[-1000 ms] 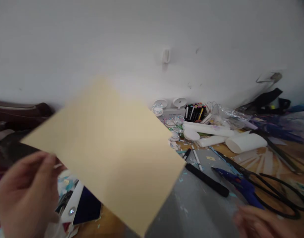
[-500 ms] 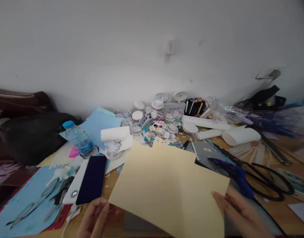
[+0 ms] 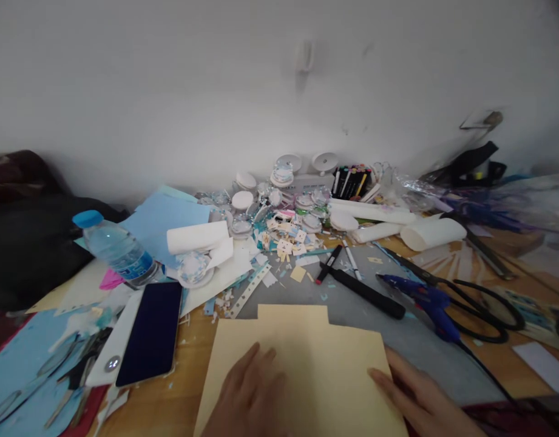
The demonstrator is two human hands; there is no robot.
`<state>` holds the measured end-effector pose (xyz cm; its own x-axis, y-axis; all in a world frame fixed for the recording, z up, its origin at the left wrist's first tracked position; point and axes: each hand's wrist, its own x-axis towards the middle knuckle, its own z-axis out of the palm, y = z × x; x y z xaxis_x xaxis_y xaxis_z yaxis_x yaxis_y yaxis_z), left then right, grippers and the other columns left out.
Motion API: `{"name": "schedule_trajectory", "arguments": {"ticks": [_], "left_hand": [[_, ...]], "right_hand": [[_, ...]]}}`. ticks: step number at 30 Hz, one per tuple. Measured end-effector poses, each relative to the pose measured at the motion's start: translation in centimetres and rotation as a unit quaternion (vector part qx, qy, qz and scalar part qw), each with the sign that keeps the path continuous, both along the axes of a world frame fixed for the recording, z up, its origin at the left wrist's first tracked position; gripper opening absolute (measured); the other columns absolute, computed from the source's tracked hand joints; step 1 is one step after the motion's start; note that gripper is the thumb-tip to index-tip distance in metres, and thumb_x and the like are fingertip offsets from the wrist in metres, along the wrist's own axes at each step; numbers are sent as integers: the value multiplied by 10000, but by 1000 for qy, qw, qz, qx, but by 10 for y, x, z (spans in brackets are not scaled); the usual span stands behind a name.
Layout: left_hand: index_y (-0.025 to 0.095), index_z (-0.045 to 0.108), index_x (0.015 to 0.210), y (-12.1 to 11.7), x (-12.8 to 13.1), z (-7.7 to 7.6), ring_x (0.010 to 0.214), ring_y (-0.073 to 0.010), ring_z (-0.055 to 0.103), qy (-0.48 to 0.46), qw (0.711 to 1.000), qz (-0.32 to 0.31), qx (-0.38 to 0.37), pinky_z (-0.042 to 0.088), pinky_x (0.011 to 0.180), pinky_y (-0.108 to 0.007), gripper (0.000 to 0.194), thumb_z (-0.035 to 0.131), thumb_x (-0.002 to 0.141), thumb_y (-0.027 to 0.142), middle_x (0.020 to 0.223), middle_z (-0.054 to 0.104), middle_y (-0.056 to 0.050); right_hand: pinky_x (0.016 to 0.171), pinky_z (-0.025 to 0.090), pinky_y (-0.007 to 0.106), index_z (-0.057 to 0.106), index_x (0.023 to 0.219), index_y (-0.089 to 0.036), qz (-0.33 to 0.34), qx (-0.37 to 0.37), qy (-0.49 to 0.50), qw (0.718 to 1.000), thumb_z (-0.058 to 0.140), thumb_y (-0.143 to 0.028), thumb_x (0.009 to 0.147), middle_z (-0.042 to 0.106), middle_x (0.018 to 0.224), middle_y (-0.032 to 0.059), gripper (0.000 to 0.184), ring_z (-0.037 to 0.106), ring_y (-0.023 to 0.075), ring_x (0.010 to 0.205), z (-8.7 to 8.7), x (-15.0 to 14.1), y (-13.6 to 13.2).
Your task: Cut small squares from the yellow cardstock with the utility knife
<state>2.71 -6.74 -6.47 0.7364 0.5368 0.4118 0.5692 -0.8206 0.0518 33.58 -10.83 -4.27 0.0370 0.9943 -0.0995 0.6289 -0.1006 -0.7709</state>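
Note:
A pale yellow sheet of card (image 3: 301,358) with a raised tab along its far edge spreads across the front of the desk. My left hand (image 3: 249,394) rests on the card's upper face, its fingers stretched out and slightly smeared by motion. At the card's right edge my right hand (image 3: 416,391) grips it, thumb on top and fingers behind. Just past the card lie a black-handled tool (image 3: 368,294) and a black marker (image 3: 329,265) on the grey cutting mat (image 3: 297,297). The card's near edge runs out of view.
To the right are a blue glue gun (image 3: 425,297) and large black scissors (image 3: 479,309). A water bottle (image 3: 119,252) leans at the left beside a phone (image 3: 152,334). Paper rolls (image 3: 199,237), small cut-out figures (image 3: 286,246) and a marker box (image 3: 351,182) crowd the back.
The card has come down toward the desk and turned straighter, uncovering the black-handled tool and mat. My left hand has moved from its left corner onto its face; my right still holds the right edge.

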Motion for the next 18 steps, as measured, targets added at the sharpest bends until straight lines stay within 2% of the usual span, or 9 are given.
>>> {"name": "schedule_trajectory", "arguments": {"ticks": [2, 5, 8, 11, 13, 15, 16, 18], "left_hand": [[241, 549, 1273, 0, 9, -14, 1189, -358, 523, 83, 994, -6, 75, 549, 844, -446, 503, 676, 800, 355, 1313, 575, -116], [299, 433, 1394, -2, 12, -29, 1233, -370, 471, 146, 983, 5, 109, 498, 901, -456, 640, 676, 802, 287, 1382, 515, -98], [315, 384, 1425, -5, 9, -37, 1264, -376, 429, 157, 982, 17, 107, 429, 963, -464, 692, 674, 798, 278, 1415, 481, -84], [321, 378, 1427, -7, 8, -37, 1272, -379, 416, 158, 982, 24, 100, 381, 989, -468, 708, 688, 790, 304, 1428, 468, -77], [307, 372, 1431, -8, 10, -34, 1278, -389, 412, 149, 987, 21, 65, 375, 986, -485, 716, 677, 795, 433, 1436, 458, -95], [292, 352, 1442, -11, 13, -27, 1301, -413, 384, 136, 991, 18, -7, 375, 983, -521, 817, 659, 748, 595, 1460, 423, -124], [288, 337, 1449, -13, 14, -23, 1323, -427, 353, 134, 990, 19, -49, 371, 989, -540, 888, 672, 705, 640, 1483, 386, -134], [296, 311, 1458, -15, 17, -16, 1361, -445, 287, 140, 983, 29, -116, 356, 1012, -567, 978, 740, 640, 620, 1524, 306, -135]], "right_hand": [[818, 580, 332, 621, 1101, -196, 7, 29, -43, 999, 465, -436, 884, 715, 1080, 110, 360, 666, 252, 1036, 0, 7, 1], [773, 588, 325, 570, 1120, -211, -4, 112, -133, 985, 452, -405, 910, 695, 1079, 106, 309, 692, 222, 938, -3, 27, 6], [799, 567, 383, 539, 1122, -211, 1, 199, -262, 944, 416, -362, 932, 663, 1066, 104, 271, 671, 235, 936, -7, 46, 21], [926, 484, 477, 529, 1139, -161, 53, 225, -382, 895, 400, -266, 936, 614, 1119, 139, 263, 592, 285, 1065, -10, 51, 45], [899, 485, 474, 544, 1138, -111, 76, 205, -461, 860, 430, -205, 917, 603, 1116, 168, 267, 581, 307, 1048, -11, 48, 60], [824, 508, 453, 559, 1143, -73, 85, 172, -529, 827, 463, -175, 898, 609, 1071, 188, 282, 598, 317, 976, -12, 43, 73], [784, 515, 446, 561, 1150, -60, 86, 158, -553, 814, 473, -171, 893, 614, 1040, 192, 293, 606, 319, 933, -12, 41, 78], [712, 517, 435, 558, 1163, -40, 86, 141, -573, 803, 466, -143, 886, 619, 975, 197, 310, 616, 321, 859, -13, 38, 86]]}}
